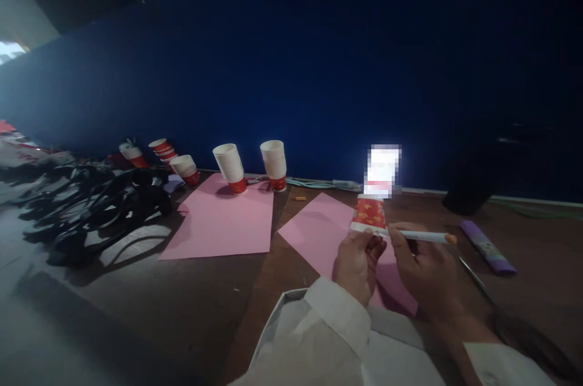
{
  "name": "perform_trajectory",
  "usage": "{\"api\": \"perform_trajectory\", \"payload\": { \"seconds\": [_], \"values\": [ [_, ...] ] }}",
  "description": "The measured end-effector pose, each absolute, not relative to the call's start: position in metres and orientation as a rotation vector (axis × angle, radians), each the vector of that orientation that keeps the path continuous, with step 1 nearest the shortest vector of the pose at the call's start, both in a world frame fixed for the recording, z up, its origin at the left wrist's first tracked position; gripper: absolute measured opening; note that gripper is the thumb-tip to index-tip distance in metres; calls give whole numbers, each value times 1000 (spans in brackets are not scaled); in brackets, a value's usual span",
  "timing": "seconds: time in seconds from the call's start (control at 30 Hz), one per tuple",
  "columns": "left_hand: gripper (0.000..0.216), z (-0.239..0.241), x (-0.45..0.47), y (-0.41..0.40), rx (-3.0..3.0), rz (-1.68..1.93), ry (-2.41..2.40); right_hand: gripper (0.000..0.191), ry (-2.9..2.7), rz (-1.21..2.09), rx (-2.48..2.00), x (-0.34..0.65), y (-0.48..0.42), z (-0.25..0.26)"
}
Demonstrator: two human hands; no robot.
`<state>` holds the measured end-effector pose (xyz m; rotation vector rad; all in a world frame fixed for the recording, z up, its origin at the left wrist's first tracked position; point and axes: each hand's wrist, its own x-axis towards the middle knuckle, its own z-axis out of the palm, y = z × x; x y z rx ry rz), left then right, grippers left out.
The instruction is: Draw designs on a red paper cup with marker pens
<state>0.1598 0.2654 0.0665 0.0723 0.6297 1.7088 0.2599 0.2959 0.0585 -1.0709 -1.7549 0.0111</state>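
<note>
In the head view, with clock directions taken from the patterned cup in the left hand, a heap of tangled black cables (95,204) lies at nine o'clock. Between nine and ten come a leaning red-and-white paper cup (135,157), a tilted stack of red paper cups with pale rims (164,150) and a short leaning stack of white-rimmed paper cups (186,169). A pink paper sheet (223,219) spreads at nine o'clock on the brown desk (268,295), and two tall stacks of nested white paper cups with red bases, one (229,164) near its far edge and one (274,161) further right, stand toward ten. A small orange cylinder (298,198) lies at nine. A second pink paper sheet (319,222) lies under the hands.

The left hand (357,264), at six o'clock, grips the red paper cup with gold stars (370,211) by its white-edged lower end, above that sheet. A bright, pixelated rectangle (382,169) shows at twelve. The right hand (421,261), at four, is closed around a white pen with an orange end (426,237), its other end beside the cup; contact is unclear. Beyond, between three and four, lies a long purple packet (488,246).
</note>
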Motion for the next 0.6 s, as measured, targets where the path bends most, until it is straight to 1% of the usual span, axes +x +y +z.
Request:
{"api": "perform_trajectory", "payload": {
  "seconds": [0.17, 0.4, 0.6],
  "values": [
    [9, 69, 161, 264, 66, 1695, 638, 46, -1754, 0, -1115, 261, 296, 61],
    [13, 68, 161, 264, 84, 1687, 654, 42, -1737, -2, -1121, 262, 295, 63],
    [7, 70, 161, 263, 71, 1682, 652, 42, -1740, 16, -1149, 262, 294, 65]
  ]
}}
